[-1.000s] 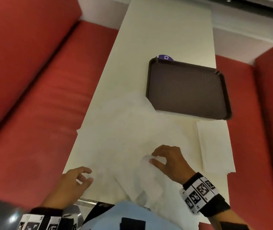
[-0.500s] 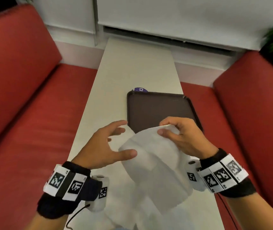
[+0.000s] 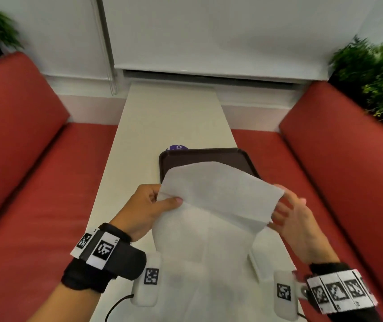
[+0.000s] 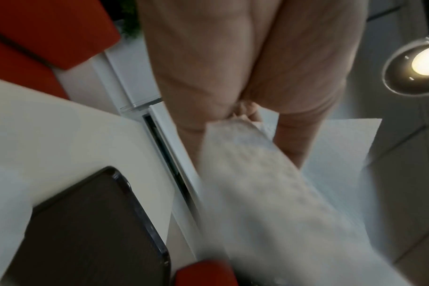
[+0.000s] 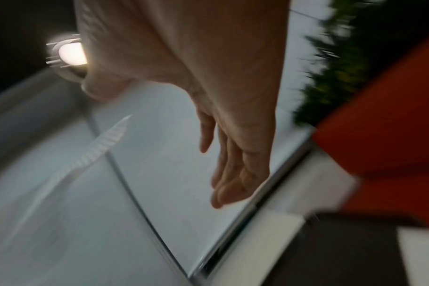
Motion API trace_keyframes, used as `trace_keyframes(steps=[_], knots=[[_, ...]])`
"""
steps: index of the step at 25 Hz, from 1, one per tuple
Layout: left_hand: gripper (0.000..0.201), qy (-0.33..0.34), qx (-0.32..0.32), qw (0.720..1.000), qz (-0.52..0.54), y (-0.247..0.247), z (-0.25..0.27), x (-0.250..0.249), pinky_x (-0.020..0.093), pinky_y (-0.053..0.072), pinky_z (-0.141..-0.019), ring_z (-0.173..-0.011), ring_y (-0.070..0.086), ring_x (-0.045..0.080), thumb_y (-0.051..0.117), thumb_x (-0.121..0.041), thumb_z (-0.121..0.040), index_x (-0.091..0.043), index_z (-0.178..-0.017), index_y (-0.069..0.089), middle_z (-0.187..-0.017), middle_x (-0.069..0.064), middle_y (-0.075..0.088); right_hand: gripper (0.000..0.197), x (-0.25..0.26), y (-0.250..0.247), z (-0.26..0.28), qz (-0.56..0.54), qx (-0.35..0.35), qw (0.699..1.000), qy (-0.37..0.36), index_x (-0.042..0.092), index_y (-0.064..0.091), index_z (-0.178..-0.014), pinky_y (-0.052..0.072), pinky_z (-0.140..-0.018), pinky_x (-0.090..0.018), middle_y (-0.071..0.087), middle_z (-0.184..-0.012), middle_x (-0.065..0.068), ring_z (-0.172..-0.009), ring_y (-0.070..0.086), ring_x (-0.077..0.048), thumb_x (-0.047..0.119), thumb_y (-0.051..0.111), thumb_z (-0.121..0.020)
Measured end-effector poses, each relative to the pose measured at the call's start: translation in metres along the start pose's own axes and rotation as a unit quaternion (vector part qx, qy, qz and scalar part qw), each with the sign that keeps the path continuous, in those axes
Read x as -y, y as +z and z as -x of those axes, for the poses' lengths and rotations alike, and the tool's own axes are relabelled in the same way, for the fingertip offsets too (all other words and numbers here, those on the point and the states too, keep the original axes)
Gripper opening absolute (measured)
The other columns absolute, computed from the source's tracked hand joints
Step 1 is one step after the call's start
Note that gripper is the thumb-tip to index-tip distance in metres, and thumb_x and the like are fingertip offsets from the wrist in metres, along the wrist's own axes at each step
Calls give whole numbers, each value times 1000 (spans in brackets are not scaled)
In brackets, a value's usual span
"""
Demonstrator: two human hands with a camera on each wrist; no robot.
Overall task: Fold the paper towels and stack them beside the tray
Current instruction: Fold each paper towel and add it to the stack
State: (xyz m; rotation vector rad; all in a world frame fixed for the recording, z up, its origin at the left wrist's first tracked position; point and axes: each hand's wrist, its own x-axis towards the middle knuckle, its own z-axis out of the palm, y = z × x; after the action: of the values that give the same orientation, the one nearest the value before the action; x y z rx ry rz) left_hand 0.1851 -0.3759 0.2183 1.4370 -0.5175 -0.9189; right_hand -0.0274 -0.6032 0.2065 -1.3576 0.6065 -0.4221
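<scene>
A white paper towel [image 3: 220, 194] hangs spread in the air over the near end of the table, partly hiding the dark brown tray [image 3: 209, 155] behind it. My left hand [image 3: 167, 198] pinches its left edge, thumb on top; the left wrist view shows the paper towel [image 4: 245, 174] running out from between thumb and fingers of that hand [image 4: 238, 112], with the tray [image 4: 86, 232] below. My right hand [image 3: 285, 210] is at the towel's right edge. In the right wrist view its fingers [image 5: 223, 174] are straight and the thumb stands apart, beside the towel's edge [image 5: 98, 147].
The narrow cream table [image 3: 174, 117] runs away from me between two red benches [image 3: 34, 182]. A purple item [image 3: 178, 147] peeks out behind the tray. More white paper [image 3: 209, 275] lies under the hands. Green plants [image 3: 376, 73] stand at the far right and far left.
The towel has been lifted from the table and pulled wide between both hands. The left hand, free before, now pinches its left edge. The right hand moved to the right and its fingers straightened.
</scene>
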Motion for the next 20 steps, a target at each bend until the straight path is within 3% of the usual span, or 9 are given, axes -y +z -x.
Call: trace_keyframes(steps=[2,3,6,8,10,13,16,18,20], knots=[[21,-6,-18,999,30,6,-2,0,33,58,-71,-87,68,27,61,-6,-82,-1,-103,66,-99,13,72,56,-33,2,16,-57,47,995,74,13,49,-132,56,-70,-32,63,-120,-21,-92,67,-25,43,64,-87],[20,-9,-25,999,32,10,-4,0,33,58,-70,-85,68,26,62,-7,-82,-1,-101,66,-98,14,72,45,-39,7,20,-36,57,995,71,8,52,-128,55,-65,-27,69,-111,-17,-86,69,-20,29,63,-90],[32,-9,-14,999,40,20,-6,4,38,58,-77,-87,68,28,76,-12,-71,0,-99,67,-100,17,71,65,-28,15,14,2,60,998,-22,1,64,-107,58,-66,-29,74,-97,-11,-85,72,-25,44,85,-62],[39,-7,-10,998,62,23,-7,6,40,57,-82,-89,68,28,78,-19,-63,-3,-98,69,-100,16,71,56,-14,15,6,-12,68,995,-69,5,72,-100,59,-74,-37,72,-104,-17,-93,69,-32,44,85,-61],[25,0,-18,997,80,27,-7,7,35,57,-78,-86,69,24,74,-9,-70,-8,-95,71,-96,13,73,45,-10,8,2,-18,59,993,-97,11,76,-94,58,-73,-35,73,-101,-14,-91,70,-28,42,84,-62],[24,-11,-28,997,75,33,-5,6,26,57,-57,-73,68,23,54,-1,-86,-15,-78,71,-80,5,72,8,-4,1,2,-23,53,992,-110,13,77,-79,55,-58,-23,75,-80,-6,-70,70,-17,19,75,-74],[27,-58,-25,994,90,35,-6,7,25,49,-50,-65,61,23,43,-5,-86,-13,-66,60,-70,3,63,37,-5,-9,4,1,41,993,-107,14,73,-62,43,-45,-18,65,-61,-2,-51,58,-12,-7,53,-84],[19,-77,-13,988,130,39,-9,9,29,50,-56,-70,62,23,44,-14,-81,-10,-69,58,-74,5,64,18,-7,-17,9,-11,13,996,-92,8,73,-65,34,-45,-19,58,-58,-7,-49,46,-21,12,58,-74],[15,-65,8,990,127,45,-13,14,31,54,-60,-75,63,24,50,-17,-83,-10,-74,60,-80,6,66,34,-14,-25,13,-19,-8,998,-65,1,73,-74,35,-52,-25,56,-67,-18,-57,45,-27,33,66,-68]])
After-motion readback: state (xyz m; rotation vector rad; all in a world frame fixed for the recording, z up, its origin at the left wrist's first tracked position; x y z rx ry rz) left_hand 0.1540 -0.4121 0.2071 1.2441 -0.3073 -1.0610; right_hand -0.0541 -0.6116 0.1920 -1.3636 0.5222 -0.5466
